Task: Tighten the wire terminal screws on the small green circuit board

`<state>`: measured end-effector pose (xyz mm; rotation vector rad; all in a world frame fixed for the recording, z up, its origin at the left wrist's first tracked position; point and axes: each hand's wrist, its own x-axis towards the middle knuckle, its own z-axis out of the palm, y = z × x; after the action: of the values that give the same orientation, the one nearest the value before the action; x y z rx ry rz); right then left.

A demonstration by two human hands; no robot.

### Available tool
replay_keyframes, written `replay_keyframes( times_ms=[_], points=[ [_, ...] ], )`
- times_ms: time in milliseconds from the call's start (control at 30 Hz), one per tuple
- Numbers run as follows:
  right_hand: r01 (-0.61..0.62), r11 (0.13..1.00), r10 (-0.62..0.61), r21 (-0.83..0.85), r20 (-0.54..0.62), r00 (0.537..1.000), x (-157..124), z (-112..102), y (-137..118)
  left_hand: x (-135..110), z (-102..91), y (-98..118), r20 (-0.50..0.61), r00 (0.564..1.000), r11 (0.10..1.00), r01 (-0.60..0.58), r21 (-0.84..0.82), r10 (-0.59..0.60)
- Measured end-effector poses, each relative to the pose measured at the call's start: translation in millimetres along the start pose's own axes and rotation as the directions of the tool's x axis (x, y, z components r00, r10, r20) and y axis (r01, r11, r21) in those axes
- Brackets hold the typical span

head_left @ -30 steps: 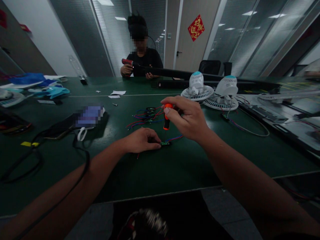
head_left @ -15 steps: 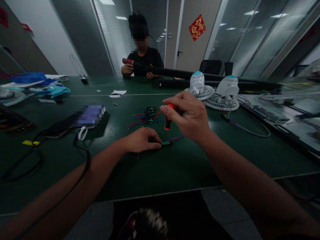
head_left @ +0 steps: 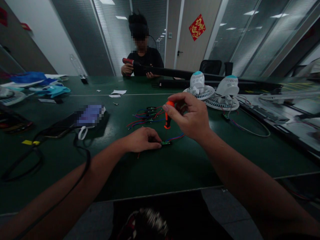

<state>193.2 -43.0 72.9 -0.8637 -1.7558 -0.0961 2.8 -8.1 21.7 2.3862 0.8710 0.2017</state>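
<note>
A small green circuit board (head_left: 165, 143) lies on the dark green table, with red and blue wires (head_left: 177, 137) running off to its right. My left hand (head_left: 143, 139) rests on the table, thumb and fingers closed on the board's left end. Above it, my right hand (head_left: 191, 115) grips the top of an orange-and-black screwdriver (head_left: 167, 116) between thumb and fingers. The screwdriver stands nearly upright, its thin shaft reaching down to the board; whether the tip sits in a screw is too small to tell. Several more wired boards (head_left: 150, 115) lie just beyond.
White fan units (head_left: 223, 96) stand at the back right, beside a long frame with electronics. To the left lie a phone (head_left: 90, 116) and a black cable (head_left: 87, 160). Across the table, a person holds a red power tool (head_left: 128, 61) and a long black bar (head_left: 172, 72).
My right hand's fingers have shifted round the screwdriver's handle and moved slightly to the right, showing more of its orange top. The left hand and the board stay in place.
</note>
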Motion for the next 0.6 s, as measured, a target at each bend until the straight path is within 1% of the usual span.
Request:
replay_keyframes(
  times_ms=[400, 600],
  points=[
    [-0.05, 0.997, 0.049, 0.057, 0.024, 0.999, -1.5, -0.6, -0.8, -0.1, 1.5, -3.4, -0.002, 1.0, 1.0, -0.016, 0.0, 0.016],
    [-0.018, 0.997, 0.016, 0.072, 0.029, 0.999, -2.5, 0.3, 0.6, 0.2, 1.1, -1.6, -0.004, 1.0, 1.0, -0.004, -0.009, 0.004]
  ],
)
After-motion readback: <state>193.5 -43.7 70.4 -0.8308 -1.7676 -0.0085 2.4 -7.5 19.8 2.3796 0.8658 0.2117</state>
